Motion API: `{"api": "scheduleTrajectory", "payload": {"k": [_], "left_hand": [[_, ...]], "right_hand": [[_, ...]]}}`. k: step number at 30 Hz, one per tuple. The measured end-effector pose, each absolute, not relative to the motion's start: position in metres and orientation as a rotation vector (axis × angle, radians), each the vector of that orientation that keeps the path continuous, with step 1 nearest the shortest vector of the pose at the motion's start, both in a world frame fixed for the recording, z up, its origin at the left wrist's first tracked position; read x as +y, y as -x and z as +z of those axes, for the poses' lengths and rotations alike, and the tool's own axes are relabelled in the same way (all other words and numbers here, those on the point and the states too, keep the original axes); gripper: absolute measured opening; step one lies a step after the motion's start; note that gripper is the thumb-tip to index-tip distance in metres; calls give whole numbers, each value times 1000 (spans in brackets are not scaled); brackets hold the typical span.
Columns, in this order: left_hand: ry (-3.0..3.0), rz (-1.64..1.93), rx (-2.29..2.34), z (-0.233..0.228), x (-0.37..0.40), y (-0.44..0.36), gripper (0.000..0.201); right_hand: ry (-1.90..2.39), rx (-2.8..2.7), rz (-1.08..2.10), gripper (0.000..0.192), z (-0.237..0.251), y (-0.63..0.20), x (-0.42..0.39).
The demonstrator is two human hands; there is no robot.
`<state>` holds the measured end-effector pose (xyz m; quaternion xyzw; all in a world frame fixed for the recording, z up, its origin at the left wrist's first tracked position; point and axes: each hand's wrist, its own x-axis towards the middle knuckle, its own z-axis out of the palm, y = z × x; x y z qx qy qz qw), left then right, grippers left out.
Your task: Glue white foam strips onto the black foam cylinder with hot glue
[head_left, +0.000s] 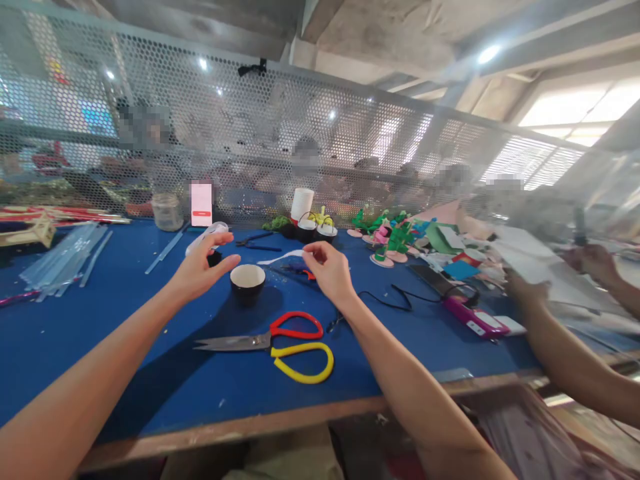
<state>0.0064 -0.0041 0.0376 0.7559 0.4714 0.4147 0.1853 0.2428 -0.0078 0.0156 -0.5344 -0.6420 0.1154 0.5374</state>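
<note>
A small black cup sits between the left hand and right hand. Both hands are half open, holding nothing. It looks light and hard; grab its sides.

One pair of big scissors on the blue table, one handle loop red, the other yellow. One small black bowl with a white inside sits alone in the middle; two more little black pots with wire handles at the back. One white cylinder, one clear glass jar, one pink flat device. Clear plastic strips: a heap, too many to count.
</note>
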Motion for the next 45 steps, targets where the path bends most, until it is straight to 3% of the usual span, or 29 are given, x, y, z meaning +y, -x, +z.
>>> {"api": "scheduleTrajectory", "payload": {"k": [4, 10, 15, 21, 28, 35, 39, 45], "left_hand": [[-2283, 1136, 1106, 60, -18, -31, 41], [-1904, 895, 701, 73, -53, -56, 44], [-1686, 647, 843, 59, -56, -41, 29], [-2065, 787, 1015, 53, -46, -19, 20], [-2249, 677, 1148, 34, -37, -3, 17], [-2057, 688, 1175, 25, -30, -1, 22], [-1996, 700, 1182, 24, -29, -1, 24], [-2027, 696, 1210, 23, -30, -4, 23]], "right_hand": [[1116, -1553, 272, 16, 39, -234, -36], [899, -1805, 706, 13, 62, -217, -82], [905, -1810, 771, 13, 50, -209, -77], [998, -1773, 821, 11, 25, -195, -57], [1186, -1917, 648, 7, 6, -182, -55], [1327, -1903, 446, 5, -8, -199, -43], [1252, -1861, 326, 23, -6, -205, -40], [1053, -1978, 340, 8, -9, -190, -48]]}}
